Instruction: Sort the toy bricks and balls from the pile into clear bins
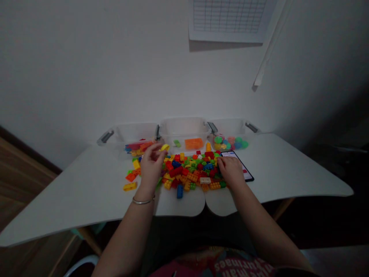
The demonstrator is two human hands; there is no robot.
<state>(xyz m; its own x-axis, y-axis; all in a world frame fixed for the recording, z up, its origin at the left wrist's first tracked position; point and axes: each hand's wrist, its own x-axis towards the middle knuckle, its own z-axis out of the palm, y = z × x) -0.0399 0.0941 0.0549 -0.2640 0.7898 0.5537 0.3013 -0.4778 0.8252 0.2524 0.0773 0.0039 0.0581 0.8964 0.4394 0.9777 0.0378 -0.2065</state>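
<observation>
A mixed pile of toy building bricks (184,171) in red, yellow, green, blue and orange lies on the white table. Above its back left part is my left hand (152,163), closed in a pinch on a small yellow brick (165,147) whose exact shape is unclear. My right hand (230,169) rests at the pile's right edge with its fingers curled down among the bricks. Whatever those fingertips hold, if anything, is hidden. Under that hand lies a phone (245,169) with a lit screen, partly covered.
Three clear plastic boxes stand along the wall: the left box (135,132) holds long coloured pieces, the middle box (184,127) an orange block and a green piece, the right box (230,129) round coloured pieces. The table's front edge has a notch (205,206).
</observation>
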